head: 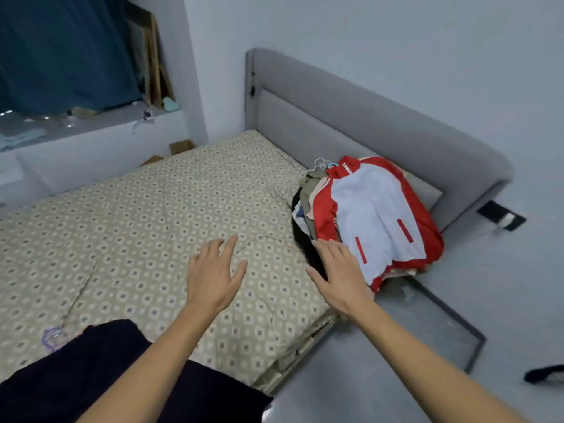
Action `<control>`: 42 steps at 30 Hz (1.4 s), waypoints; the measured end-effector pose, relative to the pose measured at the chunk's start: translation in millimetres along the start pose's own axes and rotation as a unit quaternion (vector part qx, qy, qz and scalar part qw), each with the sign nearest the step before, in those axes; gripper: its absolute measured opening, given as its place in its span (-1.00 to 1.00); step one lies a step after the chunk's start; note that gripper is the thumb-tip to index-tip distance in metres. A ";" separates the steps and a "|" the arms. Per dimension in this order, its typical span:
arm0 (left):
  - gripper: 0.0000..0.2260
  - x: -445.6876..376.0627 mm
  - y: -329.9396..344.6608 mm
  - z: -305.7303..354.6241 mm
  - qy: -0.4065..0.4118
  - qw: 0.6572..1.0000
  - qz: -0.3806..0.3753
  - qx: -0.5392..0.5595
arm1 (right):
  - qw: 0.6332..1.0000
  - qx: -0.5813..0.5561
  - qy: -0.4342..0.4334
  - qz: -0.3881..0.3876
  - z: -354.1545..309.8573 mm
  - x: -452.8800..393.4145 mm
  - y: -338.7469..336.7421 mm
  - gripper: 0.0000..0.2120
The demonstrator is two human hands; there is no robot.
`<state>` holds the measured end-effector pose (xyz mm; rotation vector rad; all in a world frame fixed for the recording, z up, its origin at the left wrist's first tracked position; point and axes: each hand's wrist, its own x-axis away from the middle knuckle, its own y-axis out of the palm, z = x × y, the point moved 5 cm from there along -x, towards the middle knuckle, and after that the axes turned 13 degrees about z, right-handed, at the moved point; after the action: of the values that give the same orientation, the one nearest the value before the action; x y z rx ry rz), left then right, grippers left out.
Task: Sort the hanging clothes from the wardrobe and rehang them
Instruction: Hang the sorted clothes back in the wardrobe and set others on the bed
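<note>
Your right hand (338, 274) holds nothing: its fingers are straight and spread, with the fingertips at the near-left edge of the pile of clothes (366, 215). Whether they touch the fabric cannot be told. Your left hand (213, 270) is also empty, fingers spread, held over bare bedspread well left of the pile.

The pile lies at the right edge of the bed (137, 224), at the corner where that edge meets the grey headboard (351, 117). A red and white jacket (375, 209) lies on top; beige, pink and dark garments are stacked beneath it. The hanger hooks (323, 164) cluster at the headboard end of the pile. A dark garment (100, 370) lies apart at the near edge of the bed.

The step in hand is probably taking the top garment off the pile. To do it well:

- Grip the jacket near its collar, where its hanger sits — not by the hem, which would likely drag the lower layers.
- Steady the remaining pile with your free hand, since it sits at the bed edge and may slide off.
- Free one hook at a time — the hooks look bunched and may snag.
</note>
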<state>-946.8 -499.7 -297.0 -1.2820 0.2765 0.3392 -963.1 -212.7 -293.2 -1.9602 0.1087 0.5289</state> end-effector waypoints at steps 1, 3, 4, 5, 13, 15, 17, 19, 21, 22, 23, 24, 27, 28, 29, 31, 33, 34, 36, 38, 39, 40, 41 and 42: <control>-0.36 -1.2 4.9 17.9 0.000 1.000 -0.004 0.007 | 1.000 0.004 0.002 0.003 13.8 -2.2 -13.4 -0.38; -0.35 -9.9 15.8 60.4 0.007 1.000 -0.005 0.019 | 1.000 0.016 0.007 0.012 45.3 -9.3 -39.5 -0.39; -0.36 -17.9 21.4 80.5 0.013 1.000 -0.003 0.022 | 1.000 0.021 0.009 0.015 60.7 -15.0 -48.7 -0.39; -0.36 -28.0 28.0 99.8 0.020 1.000 -0.001 0.024 | 0.999 0.023 0.013 0.019 76.4 -21.9 -55.9 -0.40; -0.38 -113.0 116.2 186.8 0.023 0.999 -0.007 0.044 | 0.999 0.023 0.038 0.005 204.1 -87.5 -44.3 -0.40; -0.38 -134.7 147.2 199.2 0.018 0.999 -0.019 0.045 | 0.999 0.022 0.042 -0.002 238.9 -110.4 -33.5 -0.42; -0.35 -160.3 175.2 213.6 0.008 0.998 -0.042 0.039 | 0.999 0.028 0.046 -0.009 271.4 -135.3 -27.1 -0.42; -0.35 -187.3 196.1 229.4 0.006 0.997 -0.054 0.046 | 0.998 0.026 0.052 -0.011 300.4 -158.3 -24.6 -0.41; -0.37 -219.8 211.7 244.7 0.005 0.997 -0.053 0.050 | 0.997 0.029 0.065 -0.011 326.2 -184.0 -23.0 -0.40; -0.38 -236.7 218.5 251.7 0.001 0.997 -0.059 0.054 | 0.997 0.026 0.075 -0.012 338.7 -197.1 -21.9 -0.39; -0.37 -252.2 225.4 258.0 -0.003 0.996 -0.066 0.054 | 0.996 0.024 0.083 -0.015 349.5 -209.7 -20.6 -0.38; -0.36 -266.2 232.7 264.0 -0.006 0.996 -0.072 0.055 | 0.996 0.022 0.086 -0.019 360.1 -222.2 -18.5 -0.36; -0.33 -307.6 256.9 277.5 -0.016 0.995 -0.071 0.061 | 0.997 0.020 0.067 -0.036 389.2 -265.8 -8.9 -0.35; -0.33 -320.9 266.0 281.4 -0.023 0.995 -0.073 0.063 | 0.997 0.020 0.060 -0.043 399.4 -282.8 -4.8 -0.37; -0.32 -333.5 276.4 285.0 -0.030 0.995 -0.076 0.060 | 0.997 0.020 0.051 -0.050 411.3 -300.2 1.6 -0.38; -0.32 -356.5 299.5 293.8 -0.040 0.995 -0.081 0.048 | 0.997 0.019 0.037 -0.059 438.0 -335.7 17.8 -0.40; -0.31 -380.4 324.5 305.4 -0.052 0.993 -0.093 0.045 | 0.997 0.014 0.029 -0.070 468.7 -374.5 38.9 -0.41; -0.30 -392.4 338.2 310.3 -0.062 0.992 -0.100 0.045 | 0.997 0.012 0.025 -0.076 485.2 -394.9 51.5 -0.42; -0.29 -416.2 367.6 314.6 -0.099 0.987 -0.115 0.047 | 0.995 0.005 0.017 -0.093 517.9 -436.8 79.7 -0.42; -0.37 -436.4 398.7 311.8 -0.168 0.976 -0.123 0.062 | 0.993 -0.004 0.011 -0.117 548.9 -475.0 108.0 -0.42; -0.42 -444.3 414.7 309.4 -0.207 0.968 -0.124 0.071 | 0.992 -0.005 0.006 -0.129 563.8 -491.0 121.3 -0.44; -0.45 -451.1 429.4 308.6 -0.240 0.959 -0.125 0.079 | 0.990 -0.003 -0.002 -0.142 577.3 -505.1 134.1 -0.47; -0.47 -456.3 443.3 309.2 -0.263 0.952 -0.130 0.085 | 0.988 -0.001 -0.011 -0.153 588.8 -516.6 145.9 -0.49; -0.48 -461.1 458.2 310.6 -0.278 0.947 -0.137 0.087 | 0.987 0.002 -0.024 -0.162 599.6 -528.0 158.1 -0.50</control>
<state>-1547.6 -129.7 -442.4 -0.9858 -0.3444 0.4126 -1674.6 163.2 -418.5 -1.9112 -0.2366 0.3602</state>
